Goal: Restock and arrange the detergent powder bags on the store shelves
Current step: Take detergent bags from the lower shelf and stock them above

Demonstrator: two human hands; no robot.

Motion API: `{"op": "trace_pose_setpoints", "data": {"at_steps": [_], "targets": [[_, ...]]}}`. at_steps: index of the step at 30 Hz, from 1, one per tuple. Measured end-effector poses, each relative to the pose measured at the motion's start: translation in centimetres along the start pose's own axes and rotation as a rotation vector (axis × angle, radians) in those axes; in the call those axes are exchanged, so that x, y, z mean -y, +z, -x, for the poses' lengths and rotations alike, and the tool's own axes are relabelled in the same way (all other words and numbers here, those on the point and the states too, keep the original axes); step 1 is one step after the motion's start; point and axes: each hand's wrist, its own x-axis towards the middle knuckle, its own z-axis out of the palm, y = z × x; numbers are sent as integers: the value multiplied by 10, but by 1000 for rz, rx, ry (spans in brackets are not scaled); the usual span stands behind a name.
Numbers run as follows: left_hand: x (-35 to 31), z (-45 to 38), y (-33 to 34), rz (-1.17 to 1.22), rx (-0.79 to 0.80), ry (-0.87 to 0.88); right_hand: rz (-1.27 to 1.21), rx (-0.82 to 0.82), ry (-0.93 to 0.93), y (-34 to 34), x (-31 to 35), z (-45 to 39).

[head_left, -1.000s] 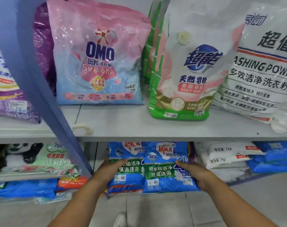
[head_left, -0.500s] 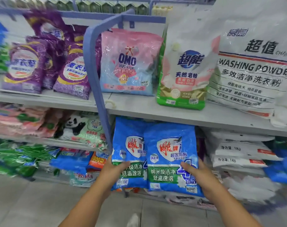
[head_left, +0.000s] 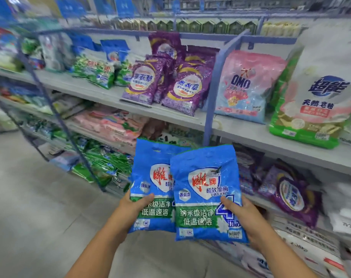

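Gripping one blue detergent bag (head_left: 153, 187) each (thumbs curled over the fronts), the left hand (head_left: 133, 209) and right hand (head_left: 244, 215) hold them upright before the purple bags' shelf (head_left: 102, 95), overlapping.

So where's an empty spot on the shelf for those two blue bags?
The shelf board is bare between the pink OMO bag and the green-bottomed bag, and along its front edge. Left of the blue post, the purple bags crowd together.

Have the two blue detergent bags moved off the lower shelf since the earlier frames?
Yes. The blue detergent bags are now out in the aisle, lifted in front of the blue shelf upright.
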Motion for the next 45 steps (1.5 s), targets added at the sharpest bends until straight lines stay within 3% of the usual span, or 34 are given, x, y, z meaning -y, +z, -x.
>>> {"op": "trace_pose_setpoints", "data": {"at_steps": [10, 16, 25, 31, 38, 45], "targets": [[-44, -41, -196, 115, -41, 69, -15, 5, -49, 196, 11, -47], [-79, -75, -281, 117, -69, 116, -21, 26, -76, 292, 29, -74], [-146, -168, -342, 197, -98, 185, -13, 120, -196, 372, 97, -171], [-216, -212, -375, 114, -144, 238, -30, 173, -257, 424, 158, -233], [-294, -273, -410, 130, -84, 316, -51, 91, -346, 469, 203, -277], [-374, -384, -471, 114, 93, 392, -98, -98, -450, 541, 239, -324]]}}
